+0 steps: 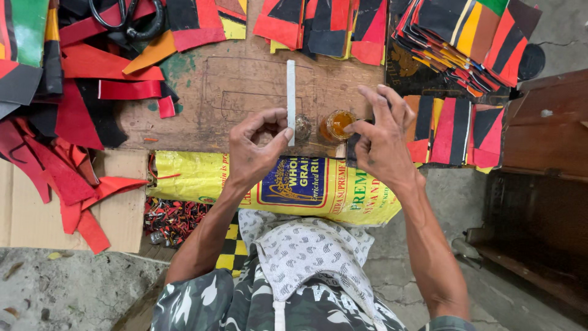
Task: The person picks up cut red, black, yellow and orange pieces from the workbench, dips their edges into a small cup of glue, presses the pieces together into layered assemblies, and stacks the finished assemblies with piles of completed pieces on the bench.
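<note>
My left hand (254,147) pinches the near end of a narrow white strip (291,92) that lies lengthwise on the worn wooden board (245,79). My right hand (383,138) hovers beside a small open jar of amber glue (336,125), its index finger touching the jar's rim; whether it holds anything is hidden. A small round lid or cap (302,127) sits between the strip and the jar.
Cut pieces of red, black, orange and yellow leather lie piled at the left (67,92) and stacked at the top right (465,37). Black scissors (125,18) rest at the top. A yellow printed sack (306,187) hangs over the board's front edge. A dark wooden box (542,129) stands at the right.
</note>
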